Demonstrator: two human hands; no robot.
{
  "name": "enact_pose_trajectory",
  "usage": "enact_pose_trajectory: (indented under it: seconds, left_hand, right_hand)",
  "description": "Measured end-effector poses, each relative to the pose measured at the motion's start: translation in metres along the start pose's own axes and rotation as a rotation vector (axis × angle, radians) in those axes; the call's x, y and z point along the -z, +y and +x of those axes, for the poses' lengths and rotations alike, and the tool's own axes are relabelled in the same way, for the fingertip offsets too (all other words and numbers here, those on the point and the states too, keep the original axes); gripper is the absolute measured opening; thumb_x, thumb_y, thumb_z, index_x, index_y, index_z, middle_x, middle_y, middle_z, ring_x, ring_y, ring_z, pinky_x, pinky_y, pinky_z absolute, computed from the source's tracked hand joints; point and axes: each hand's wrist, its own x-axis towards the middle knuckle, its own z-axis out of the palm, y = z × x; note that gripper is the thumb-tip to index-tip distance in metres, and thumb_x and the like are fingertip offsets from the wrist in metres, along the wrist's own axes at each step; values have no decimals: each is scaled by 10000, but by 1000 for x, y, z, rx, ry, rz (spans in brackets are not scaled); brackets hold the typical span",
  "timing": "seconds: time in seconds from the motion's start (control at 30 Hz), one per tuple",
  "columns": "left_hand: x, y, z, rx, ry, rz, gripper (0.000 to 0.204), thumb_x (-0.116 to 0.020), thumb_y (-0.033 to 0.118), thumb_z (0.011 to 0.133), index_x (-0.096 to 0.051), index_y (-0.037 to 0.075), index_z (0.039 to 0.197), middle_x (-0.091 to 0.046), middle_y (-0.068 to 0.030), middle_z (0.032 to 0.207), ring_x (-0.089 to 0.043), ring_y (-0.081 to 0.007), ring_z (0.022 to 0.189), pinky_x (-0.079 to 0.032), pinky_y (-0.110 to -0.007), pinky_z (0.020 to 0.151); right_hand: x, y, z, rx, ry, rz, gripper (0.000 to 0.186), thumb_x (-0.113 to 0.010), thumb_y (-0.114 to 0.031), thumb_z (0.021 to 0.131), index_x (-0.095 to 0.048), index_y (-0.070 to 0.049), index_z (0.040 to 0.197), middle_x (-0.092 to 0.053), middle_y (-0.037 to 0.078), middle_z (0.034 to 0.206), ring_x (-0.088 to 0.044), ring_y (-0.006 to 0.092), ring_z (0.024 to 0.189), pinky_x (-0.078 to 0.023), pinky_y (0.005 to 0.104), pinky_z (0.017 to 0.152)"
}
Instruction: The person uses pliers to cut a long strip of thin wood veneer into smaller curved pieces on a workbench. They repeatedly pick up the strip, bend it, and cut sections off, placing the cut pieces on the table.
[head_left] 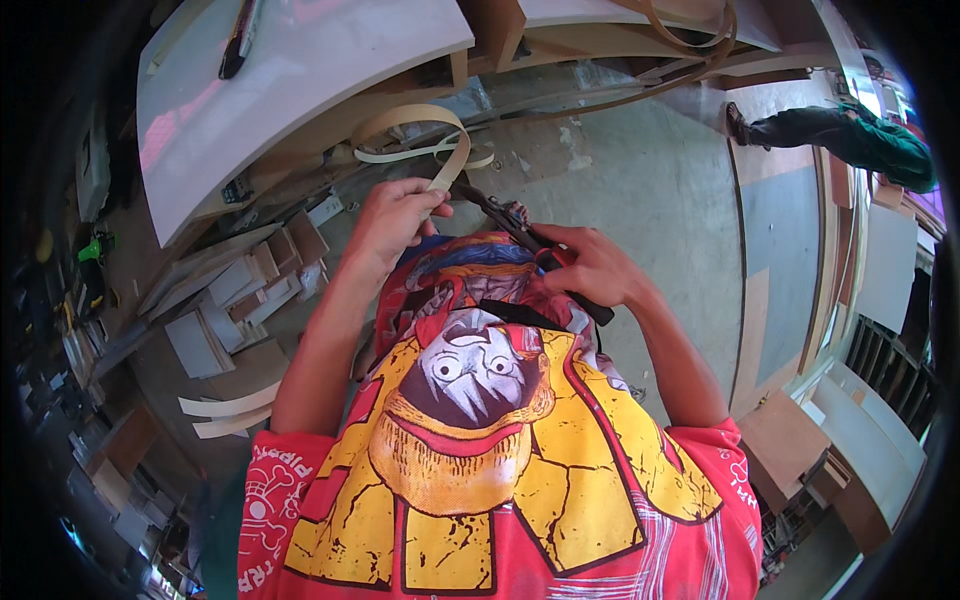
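Note:
My left hand is closed, pinching a thin cream strip like edge banding between thumb and fingers. The strip curls up and away from the hand in loose loops below the panel's edge. My right hand is wrapped round a long dark tool with a red part near the grip; its exact kind I cannot make out. The tool's narrow far end points up and left, close to the strip by my left fingers. Its dark rear end sticks out beneath my right hand.
A large white panel with a utility knife on it lies at the far left. Offcut boards are heaped on the left floor. Far right, another person is near leaning sheets. A cabinet-like piece stands at right.

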Motion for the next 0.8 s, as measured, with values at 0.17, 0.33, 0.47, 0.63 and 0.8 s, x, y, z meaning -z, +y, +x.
enact_pose_trajectory:
  seconds: [0.17,0.33,0.47,0.63,0.8]
  left_hand:
    - [-9,3,-5,-41,1,8,277,-673,201,1033,-784,7,1196,-798,-59,989,-598,-86,664,-436,-260,577]
    - [-13,0,-9,-50,14,-33,276,-671,181,1049,-776,-19,1207,-797,-91,997,-591,-100,664,-480,-286,597]
    - [-17,5,-17,-39,47,-33,276,-675,184,1060,-773,-26,1209,-798,-94,1007,-587,-101,667,-495,-289,604]
    - [-17,-2,-16,-63,57,-60,275,-673,185,1063,-774,-24,1211,-801,-94,1008,-595,-100,662,-500,-293,601]
    - [-19,0,-19,-81,70,-15,268,-672,185,1065,-779,-18,1203,-802,-89,1005,-609,-97,662,-497,-288,601]
  right_hand:
    - [0,-4,5,8,-28,91,684,-762,-336,714,-728,-40,1330,-717,208,897,-683,329,836,-534,406,809]
    - [2,-1,10,53,-88,203,676,-743,-326,721,-738,-42,1334,-738,149,884,-684,265,834,-540,381,819]
    - [6,-6,11,44,-124,190,699,-741,-326,722,-739,-62,1370,-755,134,890,-693,246,839,-542,378,820]
    - [10,-12,10,15,-118,94,714,-748,-325,723,-738,-72,1390,-756,156,889,-693,249,828,-541,378,808]
    - [9,-13,10,48,-107,77,710,-757,-342,731,-735,-81,1391,-751,194,886,-704,307,834,-547,405,825]
